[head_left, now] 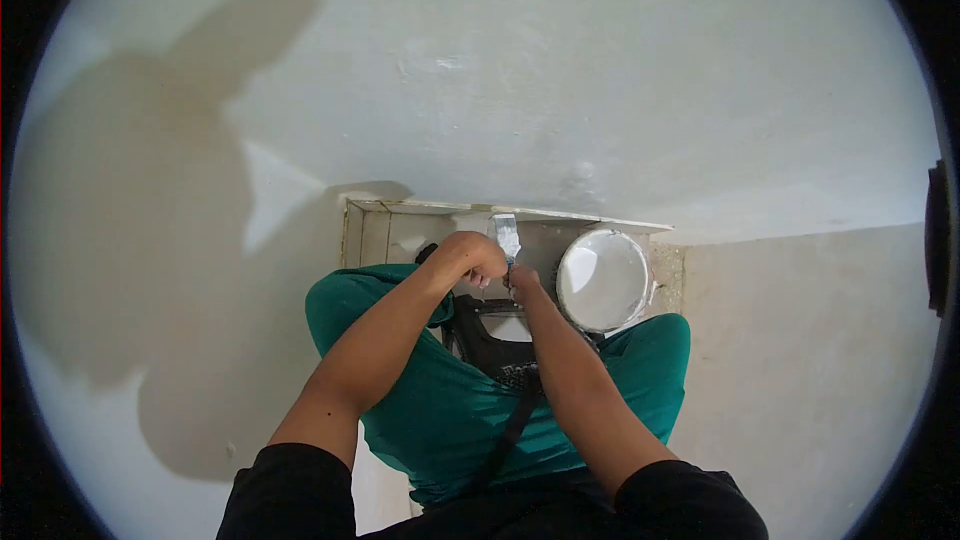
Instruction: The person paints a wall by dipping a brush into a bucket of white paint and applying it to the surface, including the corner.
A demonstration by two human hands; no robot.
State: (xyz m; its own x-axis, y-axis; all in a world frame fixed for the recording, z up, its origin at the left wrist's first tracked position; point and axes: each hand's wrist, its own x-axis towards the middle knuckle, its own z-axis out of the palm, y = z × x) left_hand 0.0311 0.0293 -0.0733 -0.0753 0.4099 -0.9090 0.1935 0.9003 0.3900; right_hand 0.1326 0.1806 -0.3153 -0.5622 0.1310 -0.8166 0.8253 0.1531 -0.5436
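While right fingers (518, 284) grip putty knife (506, 235) | left fingers (481, 281) curled alongside, grasp unclear

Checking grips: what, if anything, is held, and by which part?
A scraper, by its handle, in the right hand; whether the left hand holds anything is unclear.

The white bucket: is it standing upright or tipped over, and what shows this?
Upright: in the head view, looking down, the white bucket turns its round rim upward. Its fill level cannot be told.
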